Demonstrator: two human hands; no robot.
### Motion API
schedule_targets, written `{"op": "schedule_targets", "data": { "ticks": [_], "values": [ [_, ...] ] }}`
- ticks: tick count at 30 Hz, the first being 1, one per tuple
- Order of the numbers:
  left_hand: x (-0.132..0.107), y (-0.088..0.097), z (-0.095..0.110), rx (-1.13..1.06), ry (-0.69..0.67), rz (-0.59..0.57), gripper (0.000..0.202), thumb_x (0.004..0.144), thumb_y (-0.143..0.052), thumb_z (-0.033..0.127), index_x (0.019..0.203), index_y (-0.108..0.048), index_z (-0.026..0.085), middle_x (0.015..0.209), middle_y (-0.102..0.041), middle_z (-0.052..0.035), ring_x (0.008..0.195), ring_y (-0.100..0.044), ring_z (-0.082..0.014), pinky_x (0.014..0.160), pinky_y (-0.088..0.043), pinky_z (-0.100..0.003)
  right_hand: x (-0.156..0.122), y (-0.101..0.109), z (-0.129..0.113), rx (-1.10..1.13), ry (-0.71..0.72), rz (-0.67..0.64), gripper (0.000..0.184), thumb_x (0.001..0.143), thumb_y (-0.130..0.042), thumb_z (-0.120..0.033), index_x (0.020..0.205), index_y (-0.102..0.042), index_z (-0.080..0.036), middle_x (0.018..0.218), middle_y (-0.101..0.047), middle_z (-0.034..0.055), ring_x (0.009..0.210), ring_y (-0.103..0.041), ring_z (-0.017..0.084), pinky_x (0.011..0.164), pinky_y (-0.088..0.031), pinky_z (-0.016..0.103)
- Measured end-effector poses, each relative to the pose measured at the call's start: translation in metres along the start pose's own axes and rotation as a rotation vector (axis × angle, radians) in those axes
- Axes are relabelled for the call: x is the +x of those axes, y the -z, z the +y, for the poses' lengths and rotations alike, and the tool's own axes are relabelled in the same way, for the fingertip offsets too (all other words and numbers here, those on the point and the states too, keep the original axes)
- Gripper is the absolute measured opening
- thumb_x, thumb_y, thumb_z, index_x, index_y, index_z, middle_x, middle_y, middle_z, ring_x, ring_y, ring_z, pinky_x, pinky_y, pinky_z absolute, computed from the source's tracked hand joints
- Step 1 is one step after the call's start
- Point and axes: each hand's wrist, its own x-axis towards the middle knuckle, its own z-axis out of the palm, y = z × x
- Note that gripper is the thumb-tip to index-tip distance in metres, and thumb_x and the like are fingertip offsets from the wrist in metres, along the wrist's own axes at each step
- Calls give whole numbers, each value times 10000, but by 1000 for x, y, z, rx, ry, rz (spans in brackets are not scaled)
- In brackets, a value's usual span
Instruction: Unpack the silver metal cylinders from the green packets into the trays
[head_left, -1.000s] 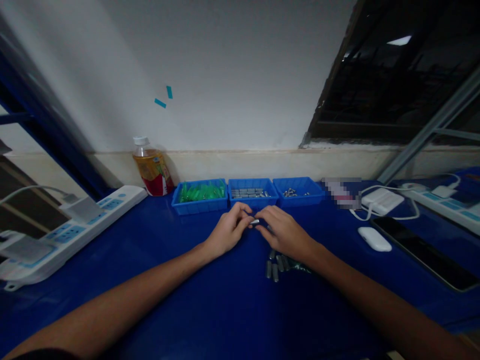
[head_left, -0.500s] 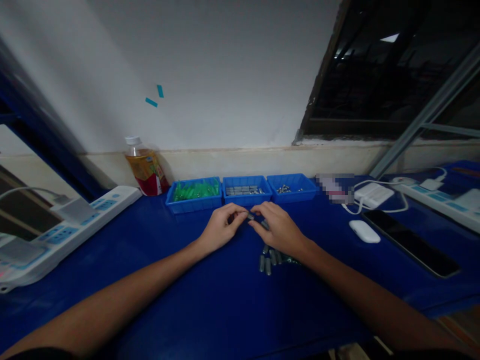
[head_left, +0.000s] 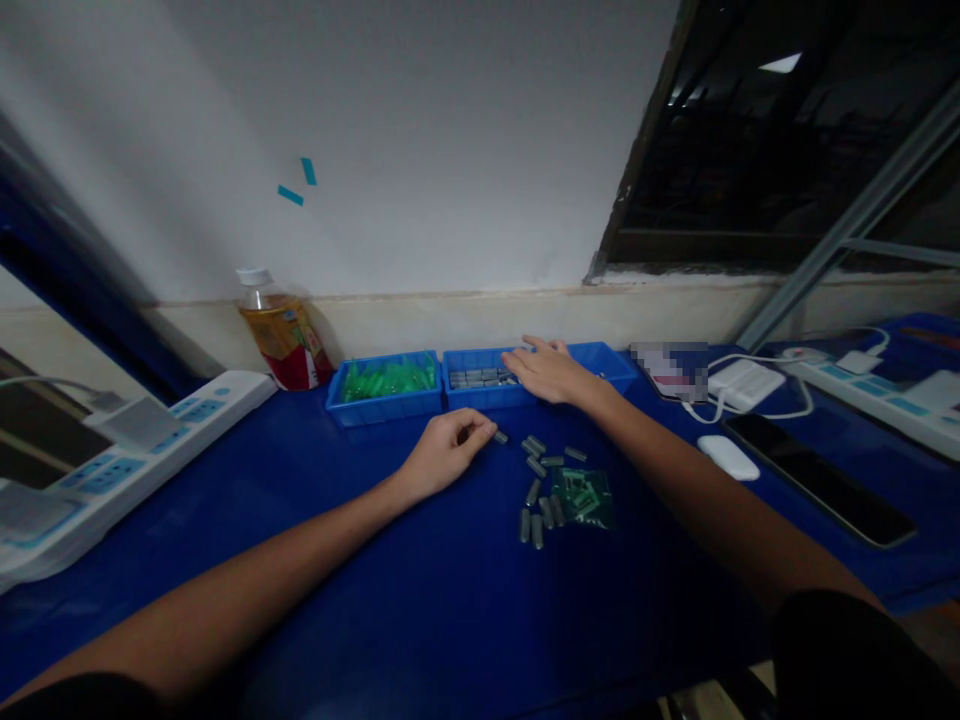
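My left hand [head_left: 448, 452] rests on the blue table [head_left: 375, 580], fingers curled in a pinch round a small grey cylinder whose tip shows at the fingertips. My right hand [head_left: 547, 370] reaches over the right-hand blue tray [head_left: 611, 360], fingers spread. The middle tray [head_left: 480, 380] holds grey metal pieces. The left tray [head_left: 386, 385] holds green plastic pieces. Several grey cylinders [head_left: 536, 495] lie loose on the table in front of the trays, beside a small heap of green parts [head_left: 585, 495].
A drink bottle [head_left: 281, 335] stands against the wall at the left. A white power strip [head_left: 127, 450] lies at the left edge. At the right are a white earbud case [head_left: 724, 457], a dark phone [head_left: 817, 478], a white charger with cable [head_left: 746, 382] and another power strip [head_left: 885, 400].
My right hand has left the piece held between both hands and moved back to the right-hand tray. The left hand stays put, still pinching the piece. The loose cylinders and green parts are now uncovered.
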Motion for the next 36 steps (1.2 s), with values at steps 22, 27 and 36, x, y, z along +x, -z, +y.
{"op": "schedule_targets", "data": {
  "ticks": [22,27,36],
  "values": [
    [-1,1,1,-380,31,101,291,832,-569,398,998,-549,160,814,-576,-12,747,-534,-135,705,-428,-247,-74,-26,-72,575,145,423,101,883,-449,-150,964,-475,-205,860,-622,52,782,-606,176,694,-474,295],
    [-2,2,1,-389,47,47,275,815,-590,410,907,-585,150,793,-588,-20,748,-538,-144,715,-425,-261,-81,-24,-75,630,122,363,70,889,-464,-176,941,-496,-209,821,-629,32,740,-608,167,658,-474,282],
    [2,4,-2,-369,99,65,366,870,-474,463,711,-530,138,649,-508,16,618,-465,-111,612,-374,-228,-71,-11,-77,224,276,454,161,834,-453,-83,874,-585,-165,839,-619,80,811,-555,203,751,-443,327]
  ]
}}
